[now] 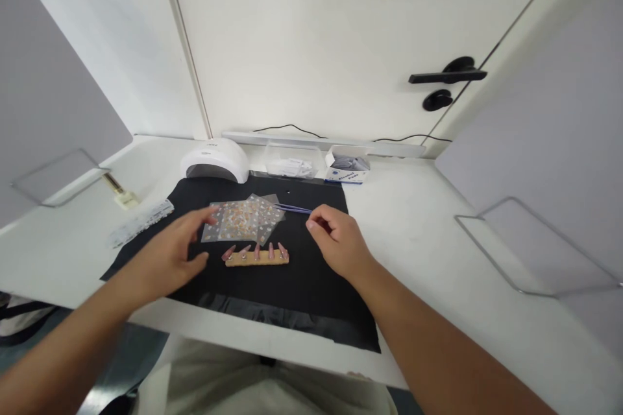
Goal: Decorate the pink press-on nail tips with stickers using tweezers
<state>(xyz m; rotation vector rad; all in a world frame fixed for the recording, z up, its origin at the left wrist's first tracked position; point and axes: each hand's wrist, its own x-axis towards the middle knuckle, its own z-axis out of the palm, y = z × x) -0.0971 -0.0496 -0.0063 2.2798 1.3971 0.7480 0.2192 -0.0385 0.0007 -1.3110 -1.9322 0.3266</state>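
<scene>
Blue-purple tweezers (pixel 294 209) stick out leftward from my right hand (pixel 341 240), whose fingers are closed round their rear end. Their tips lie over clear nail sticker sheets (pixel 238 219) with orange and white designs, which overlap on a black mat (pixel 311 272). My left hand (pixel 168 256) is open, thumb and fingers apart; its forefinger reaches the left edge of the sheets, and I cannot tell if it touches. Just below the sheets, several pink pointed false nails (pixel 257 251) stand in a row on a tan strip-shaped holder (pixel 257 259).
A white nail lamp (pixel 214 159) stands at the back left, beside a clear tray (pixel 293 162) of white packets and an alcohol pad box (pixel 348 165). A small bottle (pixel 124 196) and a patterned strip pile (pixel 141 224) lie left. Wire racks (pixel 487 253) flank the white table.
</scene>
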